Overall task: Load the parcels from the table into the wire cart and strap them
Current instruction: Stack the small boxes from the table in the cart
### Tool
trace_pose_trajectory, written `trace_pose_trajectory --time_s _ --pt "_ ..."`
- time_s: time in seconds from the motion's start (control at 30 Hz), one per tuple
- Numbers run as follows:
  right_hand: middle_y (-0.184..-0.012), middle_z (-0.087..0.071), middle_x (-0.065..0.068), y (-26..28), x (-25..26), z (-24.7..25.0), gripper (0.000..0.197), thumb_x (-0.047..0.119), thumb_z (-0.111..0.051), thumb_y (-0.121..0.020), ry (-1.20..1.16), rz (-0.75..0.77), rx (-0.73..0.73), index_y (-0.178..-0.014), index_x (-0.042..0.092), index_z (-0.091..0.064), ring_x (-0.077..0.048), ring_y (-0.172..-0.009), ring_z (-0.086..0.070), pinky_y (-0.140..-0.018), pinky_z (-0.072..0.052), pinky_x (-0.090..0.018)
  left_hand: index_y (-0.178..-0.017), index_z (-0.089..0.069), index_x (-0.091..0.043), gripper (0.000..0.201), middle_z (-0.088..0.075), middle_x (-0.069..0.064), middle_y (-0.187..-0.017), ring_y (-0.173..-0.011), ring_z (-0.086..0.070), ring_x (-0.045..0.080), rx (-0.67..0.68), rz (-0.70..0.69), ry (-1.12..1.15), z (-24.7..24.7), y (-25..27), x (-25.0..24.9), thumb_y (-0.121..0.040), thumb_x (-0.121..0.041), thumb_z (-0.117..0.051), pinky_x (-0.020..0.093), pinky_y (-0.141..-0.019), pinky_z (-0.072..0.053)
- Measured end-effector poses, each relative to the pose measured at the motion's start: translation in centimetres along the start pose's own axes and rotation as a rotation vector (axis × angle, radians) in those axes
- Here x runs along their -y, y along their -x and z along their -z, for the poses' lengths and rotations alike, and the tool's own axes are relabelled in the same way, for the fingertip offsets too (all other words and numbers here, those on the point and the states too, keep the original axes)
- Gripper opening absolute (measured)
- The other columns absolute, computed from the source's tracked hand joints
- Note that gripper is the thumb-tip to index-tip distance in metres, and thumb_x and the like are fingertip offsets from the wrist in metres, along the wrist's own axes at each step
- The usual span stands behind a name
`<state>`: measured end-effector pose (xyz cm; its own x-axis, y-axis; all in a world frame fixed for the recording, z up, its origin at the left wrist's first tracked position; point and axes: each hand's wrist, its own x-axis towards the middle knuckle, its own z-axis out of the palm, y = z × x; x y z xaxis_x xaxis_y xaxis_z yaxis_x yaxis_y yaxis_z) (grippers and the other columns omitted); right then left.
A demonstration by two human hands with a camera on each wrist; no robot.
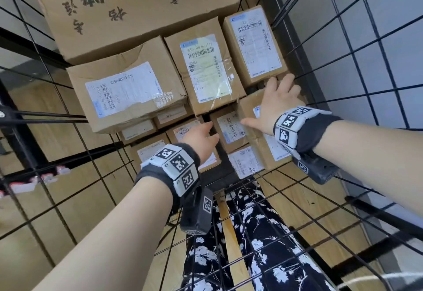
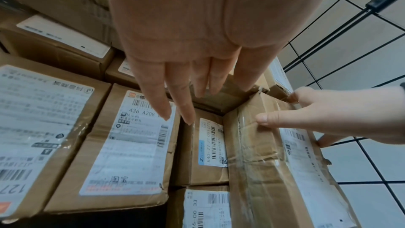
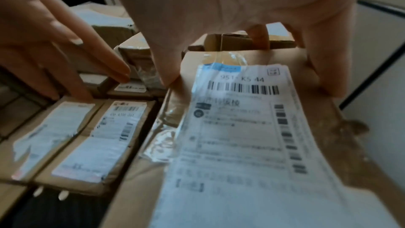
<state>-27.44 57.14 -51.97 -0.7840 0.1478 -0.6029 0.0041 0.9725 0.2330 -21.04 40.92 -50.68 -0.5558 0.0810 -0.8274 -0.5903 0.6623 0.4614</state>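
I look down into the wire cart (image 1: 45, 117), which holds several taped cardboard parcels with white shipping labels. My right hand (image 1: 266, 99) grips one brown parcel (image 1: 258, 144) (image 2: 263, 162) (image 3: 241, 127) by the cart's right wall. Its thumb lies on the parcel's left face and its fingers curl over the far edge. This parcel stands higher than the lower parcels (image 2: 210, 148) beside it. My left hand (image 1: 201, 135) (image 2: 197, 93) hovers with straight fingers over those lower parcels and holds nothing.
A large box with handwritten characters (image 1: 137, 4) fills the cart's far end, with three labelled boxes (image 1: 206, 68) stacked in front of it. Wire grid walls close in on all sides. Legs in patterned trousers (image 1: 251, 245) show through the near wall.
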Motion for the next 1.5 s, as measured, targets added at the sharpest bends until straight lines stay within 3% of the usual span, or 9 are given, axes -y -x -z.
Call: trace_pose_trajectory --time_s 0.37,0.47,0.53,0.63,0.87,1.03,1.2,1.3,1.5 --pt "-0.154 0.003 -0.025 1.3 1.7 0.9 0.123 0.068 -0.063 -0.072 0.038 -0.061 0.128 -0.150 0.005 0.008 -0.049 -0.135 -0.021 -0.099 -0.043 -0.054 -0.149 -0.027 -0.015 0.050 -0.029 0.004 -0.154 -0.141 -0.028 0.019 -0.017 -0.021 -0.010 0.4 0.8 -1.1 -0.101 -0.024 -0.039 0.027 -0.111 -0.024" --pt "-0.146 -0.025 -0.031 2.6 2.7 3.6 0.097 0.055 -0.057 -0.084 0.065 0.019 0.213 -0.148 -0.002 -0.011 -0.046 -0.123 -0.041 -0.093 -0.047 -0.050 -0.147 -0.030 -0.015 0.048 -0.034 0.004 -0.151 -0.135 -0.038 0.019 -0.060 -0.008 -0.028 0.8 1.8 -1.8 -0.100 -0.024 -0.039 0.023 -0.101 -0.032" --pt "-0.101 -0.060 -0.016 3.6 2.7 5.5 0.040 0.038 -0.051 -0.091 0.003 0.153 0.259 -0.110 0.003 -0.056 -0.030 -0.084 -0.059 -0.076 -0.052 -0.037 -0.142 -0.040 -0.012 0.043 -0.046 0.009 -0.142 -0.124 -0.049 0.023 -0.119 0.006 -0.070 1.5 2.8 -2.4 -0.100 -0.023 -0.038 0.027 -0.095 -0.039" --pt "-0.060 -0.047 -0.002 5.7 2.0 8.2 0.032 0.024 -0.049 -0.092 -0.071 0.274 0.244 -0.062 0.013 -0.046 -0.016 -0.049 -0.042 -0.047 -0.033 -0.019 -0.129 -0.054 -0.011 0.036 -0.058 0.010 -0.127 -0.110 -0.057 0.025 -0.194 -0.001 -0.089 3.1 4.8 -3.3 -0.099 -0.021 -0.038 0.028 -0.089 -0.044" --pt "-0.084 -0.047 -0.004 12.3 0.1 16.1 0.026 0.027 -0.055 -0.090 -0.223 0.386 0.059 -0.069 0.018 -0.042 -0.023 -0.079 -0.045 -0.072 -0.043 -0.031 -0.128 -0.057 -0.015 0.035 -0.058 0.006 -0.129 -0.113 -0.056 0.022 -0.321 -0.035 -0.172 7.8 13.2 -6.1 -0.100 -0.022 -0.037 0.029 -0.092 -0.042" --pt "-0.060 -0.041 -0.003 18.2 0.9 24.0 0.035 0.025 -0.050 -0.091 -0.225 0.370 -0.019 -0.060 0.012 -0.039 -0.016 -0.052 -0.037 -0.050 -0.029 -0.023 -0.125 -0.058 -0.011 0.035 -0.060 0.010 -0.123 -0.112 -0.056 0.028 -0.478 -0.095 -0.217 12.2 21.8 -8.3 -0.100 -0.024 -0.037 0.030 -0.090 -0.045" --pt "-0.088 -0.061 -0.009 26.3 1.7 30.6 0.026 0.028 -0.051 -0.090 -0.330 0.466 -0.093 -0.073 0.009 -0.054 -0.025 -0.081 -0.057 -0.071 -0.044 -0.028 -0.122 -0.062 -0.010 0.035 -0.060 0.010 -0.125 -0.111 -0.056 0.025 -0.695 -0.136 -0.166 16.2 32.0 -9.6 -0.099 -0.024 -0.040 0.030 -0.095 -0.045" --pt "-0.102 -0.063 -0.013 30.3 2.4 33.1 0.028 0.028 -0.052 -0.092 -0.355 0.576 -0.123 -0.073 0.007 -0.055 -0.027 -0.094 -0.061 -0.066 -0.042 -0.026 -0.117 -0.065 -0.007 0.034 -0.064 0.010 -0.112 -0.100 -0.058 0.024 -0.844 -0.133 -0.134 17.5 37.6 -9.3 -0.099 -0.023 -0.040 0.028 -0.089 -0.045" --pt "-0.089 -0.058 -0.012 37.5 3.9 36.3 0.032 0.024 -0.057 -0.089 -0.400 0.715 -0.171 -0.065 0.006 -0.047 -0.026 -0.077 -0.054 -0.064 -0.041 -0.026 -0.113 -0.065 -0.005 0.032 -0.067 0.012 -0.103 -0.100 -0.061 0.027 -0.998 -0.057 -0.081 17.4 46.2 -7.3 -0.098 -0.022 -0.042 0.028 -0.088 -0.045"
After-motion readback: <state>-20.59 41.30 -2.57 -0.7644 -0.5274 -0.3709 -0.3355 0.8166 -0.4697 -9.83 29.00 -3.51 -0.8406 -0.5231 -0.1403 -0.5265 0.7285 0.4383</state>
